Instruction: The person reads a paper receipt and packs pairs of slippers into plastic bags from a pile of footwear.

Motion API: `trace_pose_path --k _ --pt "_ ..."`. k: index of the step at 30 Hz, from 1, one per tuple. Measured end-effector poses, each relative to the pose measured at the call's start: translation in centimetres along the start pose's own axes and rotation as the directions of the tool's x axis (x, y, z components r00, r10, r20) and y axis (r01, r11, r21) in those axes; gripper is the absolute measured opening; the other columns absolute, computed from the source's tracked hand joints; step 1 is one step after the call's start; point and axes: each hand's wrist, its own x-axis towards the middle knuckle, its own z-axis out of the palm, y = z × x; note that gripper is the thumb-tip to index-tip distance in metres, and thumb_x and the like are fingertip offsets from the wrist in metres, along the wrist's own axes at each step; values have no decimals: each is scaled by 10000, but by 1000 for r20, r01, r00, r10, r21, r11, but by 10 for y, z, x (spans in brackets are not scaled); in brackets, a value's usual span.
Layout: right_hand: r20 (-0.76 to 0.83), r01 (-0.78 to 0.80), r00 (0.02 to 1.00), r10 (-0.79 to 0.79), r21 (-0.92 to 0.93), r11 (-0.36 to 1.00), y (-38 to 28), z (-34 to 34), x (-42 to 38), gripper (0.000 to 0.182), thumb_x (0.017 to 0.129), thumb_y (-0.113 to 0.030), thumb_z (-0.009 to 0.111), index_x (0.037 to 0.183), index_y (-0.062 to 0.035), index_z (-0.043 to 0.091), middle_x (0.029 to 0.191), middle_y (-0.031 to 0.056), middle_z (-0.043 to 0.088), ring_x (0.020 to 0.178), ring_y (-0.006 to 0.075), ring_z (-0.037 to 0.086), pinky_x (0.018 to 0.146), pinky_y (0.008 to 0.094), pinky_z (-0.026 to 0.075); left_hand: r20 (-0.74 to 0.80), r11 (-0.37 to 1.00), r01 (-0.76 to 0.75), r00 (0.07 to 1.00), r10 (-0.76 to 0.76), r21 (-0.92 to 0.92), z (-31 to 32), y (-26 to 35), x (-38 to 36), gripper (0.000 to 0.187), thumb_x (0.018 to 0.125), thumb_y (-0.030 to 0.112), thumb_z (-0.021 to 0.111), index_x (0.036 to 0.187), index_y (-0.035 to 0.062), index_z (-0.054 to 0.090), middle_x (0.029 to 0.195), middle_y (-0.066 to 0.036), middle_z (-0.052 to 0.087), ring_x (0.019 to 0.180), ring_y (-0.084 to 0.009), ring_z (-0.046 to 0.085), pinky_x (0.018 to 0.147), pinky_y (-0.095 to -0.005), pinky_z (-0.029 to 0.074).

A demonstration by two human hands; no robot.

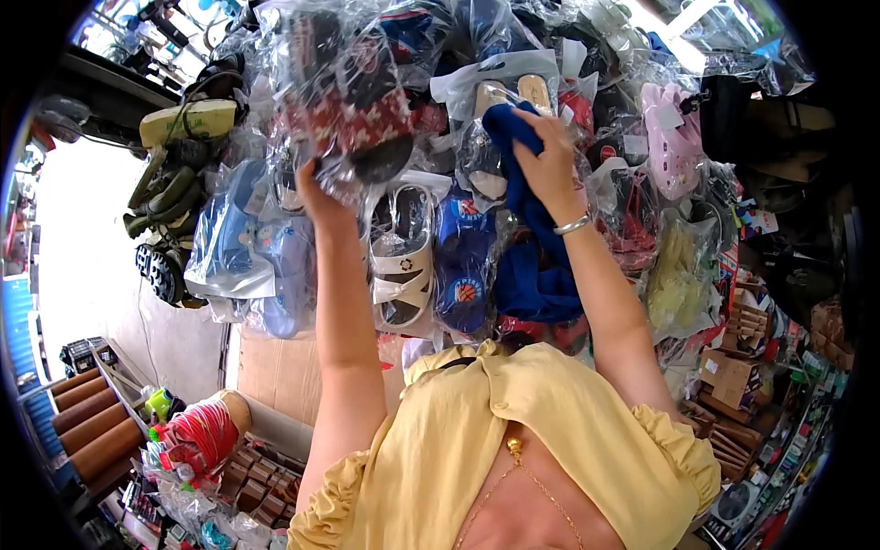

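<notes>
Held up at the upper left, my left hand grips the lower edge of a clear plastic bag of black and red patterned footwear. My right hand is closed on a dark blue cloth, which hangs down over bagged footwear. Beneath the cloth's top end, a bagged pair with tan insoles shows. Between my arms lie white strapped sandals and blue slippers with a round basketball print, both in clear bags.
Light blue bagged slippers and dark green footwear are at the left. Pink clogs and a yellowish bagged pair sit at the right. Lower left are a red cord roll and brown rolls; cardboard boxes stand lower right.
</notes>
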Motion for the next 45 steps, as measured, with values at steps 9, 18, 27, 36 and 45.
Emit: trace_pose_path --k 9,18,27,36,45 --pt "444 315 887 -129 -377 871 -3 39 -28 307 677 -138 725 973 -212 688 944 36 581 899 249 589 742 359 527 -181 947 321 933 -311 28 -1 -83 87 320 957 208 418 1191 28 540 1142 -133 632 1042 -317 618 963 -479 481" --pt "283 -48 955 93 -160 986 9 11 -26 426 716 -43 643 1125 -161 667 1050 94 614 988 302 599 843 379 508 -16 898 -39 999 51 439 3 -43 18 341 941 81 545 1265 -11 497 1205 -138 593 1098 -265 577 961 -372 448" --pt "521 262 853 -39 -363 894 -9 56 -51 363 665 -83 721 1014 -175 680 978 65 597 899 260 592 768 370 529 541 -439 -607 793 -279 663 -23 -28 -96 416 834 266 663 1207 88 609 1242 -136 594 1200 -289 531 1084 -450 322" --pt "502 321 824 -264 -30 946 -45 38 -79 404 617 -92 749 1000 -203 683 999 38 584 874 249 575 721 352 522 621 -297 -682 731 -283 668 -46 -18 -142 520 798 270 714 1258 81 564 1229 -141 594 1218 -309 507 1096 -492 304" --pt "322 292 903 -286 29 956 -95 47 -34 434 652 -53 702 1058 -204 681 991 64 608 904 273 601 777 362 524 480 -336 -353 740 470 873 -80 63 -4 701 784 214 730 1369 -24 424 1309 -238 521 1230 -402 480 1045 -443 375"
